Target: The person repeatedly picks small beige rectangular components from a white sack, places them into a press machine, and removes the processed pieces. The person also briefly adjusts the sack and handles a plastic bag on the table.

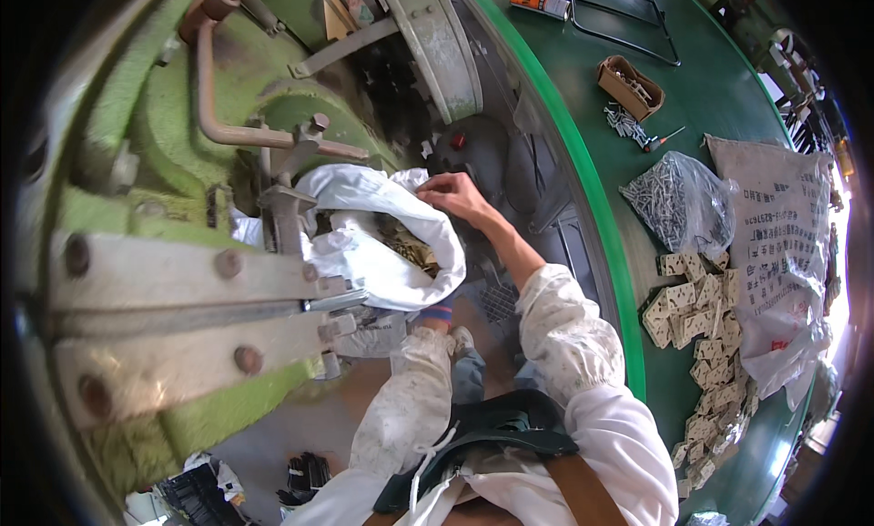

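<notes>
One open white sack lies just left of the right hand, whose fingers, narrowly bent, meet its far right rim, pinching or not I cannot tell; the left hand, behind its near edge, is hidden, its grip unknown

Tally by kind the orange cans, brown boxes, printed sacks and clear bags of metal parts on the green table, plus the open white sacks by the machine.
Orange can: 1
Brown box: 1
Printed sack: 1
Clear bag of metal parts: 1
Open white sack: 1
Total: 5
</notes>
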`<state>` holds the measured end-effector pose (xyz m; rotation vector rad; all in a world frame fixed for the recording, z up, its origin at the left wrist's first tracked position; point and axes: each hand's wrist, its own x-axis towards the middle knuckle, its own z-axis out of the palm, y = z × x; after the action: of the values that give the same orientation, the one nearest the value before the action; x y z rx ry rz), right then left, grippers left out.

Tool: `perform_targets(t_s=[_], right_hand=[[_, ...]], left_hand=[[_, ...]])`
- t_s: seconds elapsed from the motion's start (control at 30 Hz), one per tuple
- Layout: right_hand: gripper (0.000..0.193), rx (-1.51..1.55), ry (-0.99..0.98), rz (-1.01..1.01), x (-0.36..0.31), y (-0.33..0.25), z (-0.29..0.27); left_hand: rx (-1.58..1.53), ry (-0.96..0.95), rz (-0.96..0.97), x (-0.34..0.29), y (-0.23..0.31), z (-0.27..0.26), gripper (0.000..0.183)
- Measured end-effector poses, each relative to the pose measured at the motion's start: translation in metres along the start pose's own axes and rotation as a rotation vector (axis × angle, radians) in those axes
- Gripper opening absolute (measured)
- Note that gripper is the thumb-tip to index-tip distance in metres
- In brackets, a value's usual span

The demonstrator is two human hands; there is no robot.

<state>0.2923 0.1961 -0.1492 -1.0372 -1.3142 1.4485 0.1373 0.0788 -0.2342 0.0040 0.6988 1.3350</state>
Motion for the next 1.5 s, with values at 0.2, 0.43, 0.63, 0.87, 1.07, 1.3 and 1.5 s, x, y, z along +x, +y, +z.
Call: perform_targets(t_s=[0.2, 0.43, 0.63, 0.87, 1.07, 1.3, 1.5], right_hand=[[0.059, -0.019, -0.030, 0.277, -0.014, -0.010, -0.011], [0.078, -0.317, -0.375, 0.225, -0.014, -0.039, 0.008], [0.056, 0.241, 0.115, 0.634, 0.036, 0.067, -0.005], [0.044, 0.941, 0.411, 0.668, 0.047, 0.084, 0.037], [0.016, 0.849, 0.316, 0.221, 0.037, -0.003, 0.032], [0.009, 0.801, -0.028, -0.041, 0.034, -0.026, 0.022], [0.020, 0.970, 0.009, 0.143, 0.031, -0.041, 0.012]], left_hand=[[-0.006, 0.019, 0.022, 0.001, -0.003, 0.004, 0.053], [-0.002, 0.019, 0.044, 0.002, -0.004, 0.005, 0.054], [0.004, 0.005, 0.046, 0.003, -0.003, 0.003, 0.055], [0.015, 0.014, 0.058, -0.009, 0.002, -0.007, 0.056], [0.025, 0.010, 0.065, -0.025, -0.004, -0.012, 0.057], [0.001, -0.049, 0.086, 0.003, -0.004, 0.013, 0.058], [-0.013, -0.047, 0.093, 0.006, -0.001, 0.013, 0.059]])
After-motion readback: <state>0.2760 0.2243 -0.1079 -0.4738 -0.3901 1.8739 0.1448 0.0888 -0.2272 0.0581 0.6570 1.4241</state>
